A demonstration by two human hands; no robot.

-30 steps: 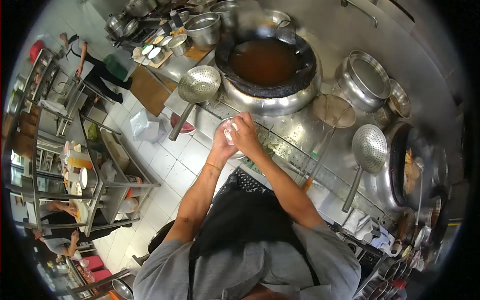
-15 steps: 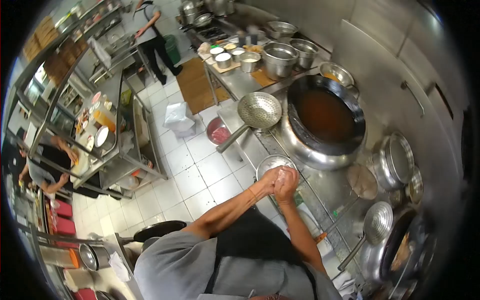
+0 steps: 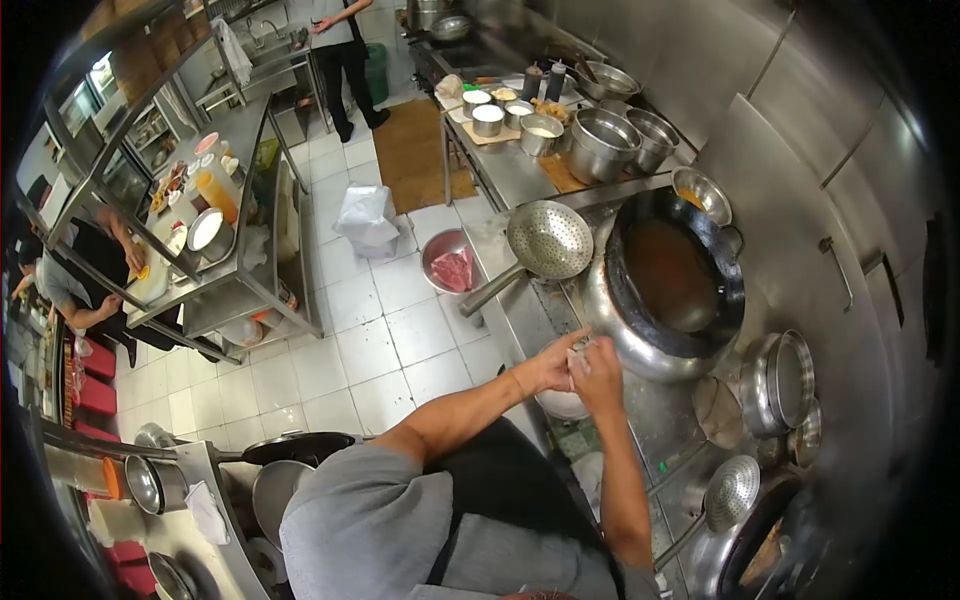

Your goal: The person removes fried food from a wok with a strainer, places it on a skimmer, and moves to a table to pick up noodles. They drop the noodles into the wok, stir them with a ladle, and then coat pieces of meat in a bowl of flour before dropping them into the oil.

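Observation:
My left hand has its fingers stretched out, the index finger pointing toward the big wok. Against it, my right hand is closed, its fingers curled in. A whitish, wet-looking smear or lump shows where the hands meet; I cannot make out what it is. Below them sits a round bowl with pale contents, partly hidden by my hands and forearms. Just beyond the hands, a large black wok of brown liquid rests on a shiny metal burner ring. A perforated strainer lies left of the wok, handle toward me.
A pink basin with red meat stands on the tiled floor, left of the counter. Steel pots and small containers fill the far counter. Another strainer lies at right. Two other people stand at the left and back.
My hands were clasped together around something pale; now the left fingers are stretched out and the right hand is drawn slightly apart. The whole view has shifted with my head.

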